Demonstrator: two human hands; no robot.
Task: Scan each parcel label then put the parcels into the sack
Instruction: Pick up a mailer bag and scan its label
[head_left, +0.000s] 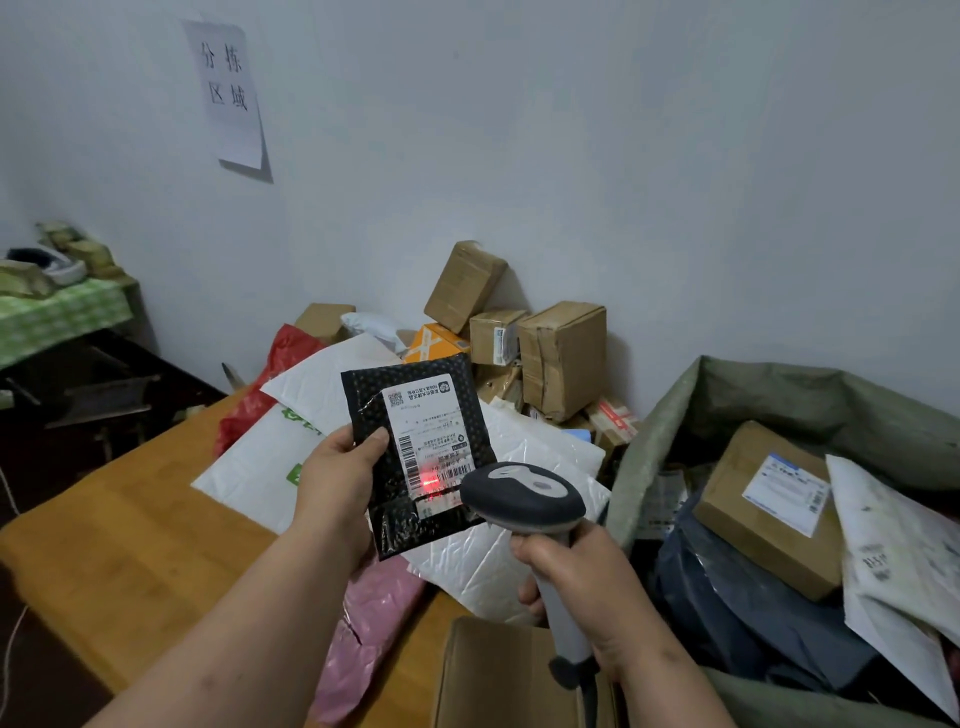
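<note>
My left hand (340, 478) holds a black bubble mailer (374, 405) upright by its left edge, label side toward me. Its white label (431, 436) carries barcodes, and a red scan light glows on the label's lower part. My right hand (582, 577) grips the handle of a grey barcode scanner (524, 499), whose head points at the label from the lower right, very close to it. The green woven sack (810, 395) stands open at the right, holding a brown box (769, 509), a dark blue bag and white mailers.
A wooden table (130, 551) bears white padded mailers (524, 447), a red bag, a pink bag (363, 623) and a cardboard box at the near edge. Several brown boxes (563, 353) are stacked against the wall behind. A green-clothed table stands far left.
</note>
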